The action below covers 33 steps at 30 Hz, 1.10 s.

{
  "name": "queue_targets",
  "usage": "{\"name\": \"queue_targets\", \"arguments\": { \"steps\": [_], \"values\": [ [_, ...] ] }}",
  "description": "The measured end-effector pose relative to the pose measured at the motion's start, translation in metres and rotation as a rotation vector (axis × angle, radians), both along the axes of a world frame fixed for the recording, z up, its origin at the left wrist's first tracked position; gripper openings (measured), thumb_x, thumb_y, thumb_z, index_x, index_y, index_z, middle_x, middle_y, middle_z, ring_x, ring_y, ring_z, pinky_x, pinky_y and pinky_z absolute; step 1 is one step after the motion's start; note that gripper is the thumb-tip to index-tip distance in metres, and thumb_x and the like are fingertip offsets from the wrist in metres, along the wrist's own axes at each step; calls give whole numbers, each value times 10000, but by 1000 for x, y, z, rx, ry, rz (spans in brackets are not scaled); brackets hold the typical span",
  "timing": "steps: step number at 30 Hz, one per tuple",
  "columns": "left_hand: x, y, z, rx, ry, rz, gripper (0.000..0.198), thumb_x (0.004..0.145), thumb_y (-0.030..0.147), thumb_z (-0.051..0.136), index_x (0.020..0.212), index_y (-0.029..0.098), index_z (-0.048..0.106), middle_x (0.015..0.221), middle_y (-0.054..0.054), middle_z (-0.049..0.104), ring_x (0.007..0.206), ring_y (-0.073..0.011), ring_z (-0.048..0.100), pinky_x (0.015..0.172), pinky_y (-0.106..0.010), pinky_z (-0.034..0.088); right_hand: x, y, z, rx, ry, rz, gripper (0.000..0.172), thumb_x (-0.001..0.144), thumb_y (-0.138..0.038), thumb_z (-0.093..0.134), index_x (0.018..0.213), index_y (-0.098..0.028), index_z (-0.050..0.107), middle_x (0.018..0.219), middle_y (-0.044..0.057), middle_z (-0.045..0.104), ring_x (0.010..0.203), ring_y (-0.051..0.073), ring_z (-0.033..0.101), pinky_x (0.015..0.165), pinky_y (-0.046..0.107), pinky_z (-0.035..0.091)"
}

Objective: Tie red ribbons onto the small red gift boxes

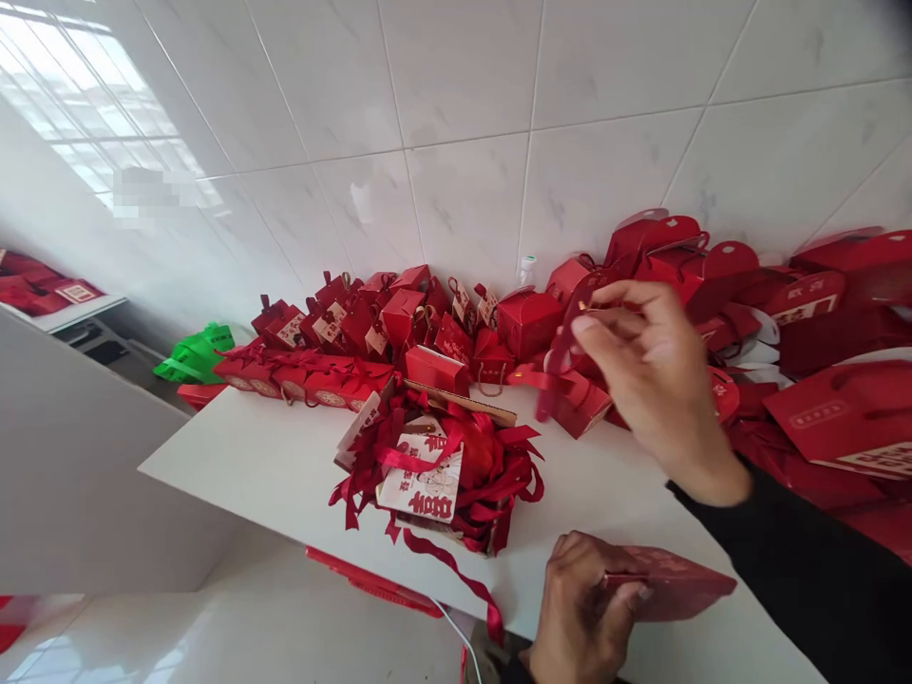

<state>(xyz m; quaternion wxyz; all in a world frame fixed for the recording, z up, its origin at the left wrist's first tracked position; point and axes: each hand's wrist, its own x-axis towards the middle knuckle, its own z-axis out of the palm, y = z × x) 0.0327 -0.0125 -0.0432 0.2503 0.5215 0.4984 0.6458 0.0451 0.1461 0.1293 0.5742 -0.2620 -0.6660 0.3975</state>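
My right hand (648, 370) is raised over the white table, its thumb and fingers pinching a dark red ribbon (556, 366) that hangs down to the left. Near the front edge my left hand (588, 603) grips a folded red box (674, 584) by its left end; the box points to the right. To the left of both hands stands an open carton (503, 532) filled with red ribbons and a white printed card (420, 480). One loose ribbon (456, 568) trails from it over the table's front edge.
Red gift boxes (527, 323) line the tiled wall, with larger ones (847, 408) piled at the right. A small clear bottle (527, 271) stands behind them. At the left lies a green bag (196, 353). A red stool (374, 581) and a white cable (460, 632) are below the table's front edge.
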Motion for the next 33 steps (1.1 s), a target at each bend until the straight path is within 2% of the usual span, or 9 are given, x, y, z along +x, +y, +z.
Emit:
{"name": "queue_targets", "arguments": {
  "steps": [2,7,11,15,19,24,26,29,33],
  "values": [
    [-1,-1,3,-24,-7,-19,316,1002,452,584,943,195,757,882,-75,793,833,-196,711,785,-321,501,30,-7,-5,-84,-49,-42,307,869,-361,766,1158,-305,678,866,-10,707,755,178,670,659,298,562],
    [-5,-2,8,-77,-25,-82,194,999,331,611,975,207,758,953,-73,795,908,-214,719,850,-352,528,94,-21,-46,-213,-260,-141,210,902,-430,729,1062,-294,738,992,19,734,866,194,685,742,308,566],
    [-9,2,5,-90,21,-102,145,977,190,623,1030,240,749,1014,-50,785,957,-199,716,863,-331,554,122,-4,-87,-261,-316,-176,293,914,-409,692,1150,-236,674,972,40,729,857,194,703,732,320,576],
    [-8,3,1,-73,60,-81,170,956,149,644,1044,258,741,992,-22,779,949,-178,720,853,-298,568,136,13,-110,-265,-369,-211,384,882,-398,704,1202,-204,615,880,25,719,780,192,715,680,320,586],
    [-7,3,1,-40,74,-37,126,936,154,666,1002,235,738,953,-22,776,911,-175,728,811,-280,585,141,15,-115,-173,-404,-269,322,909,-372,660,1186,-215,606,864,24,715,756,201,712,687,346,593],
    [-7,4,0,-47,91,-17,96,938,177,666,974,213,748,936,-47,778,899,-196,737,798,-304,599,143,20,-119,54,-457,-375,148,906,-302,650,1034,-240,690,1022,92,760,986,268,703,982,476,542],
    [-7,4,1,-57,95,-13,90,940,189,666,966,211,749,929,-51,778,889,-202,738,791,-310,601,146,25,-120,113,-464,-394,101,902,-305,658,975,-251,703,996,88,773,987,279,708,986,478,546],
    [-6,3,3,-72,103,-17,97,945,190,659,980,214,746,930,-52,776,896,-202,737,792,-309,600,150,27,-117,151,-415,-490,134,942,-331,636,1028,-245,695,1044,89,762,984,265,707,974,471,555],
    [-7,3,7,-86,112,-23,104,946,186,655,997,213,742,936,-50,772,901,-194,736,793,-293,597,158,11,-96,98,-349,-562,230,950,-359,660,1152,-249,674,1034,58,735,897,220,702,839,397,599]
  ]
}}
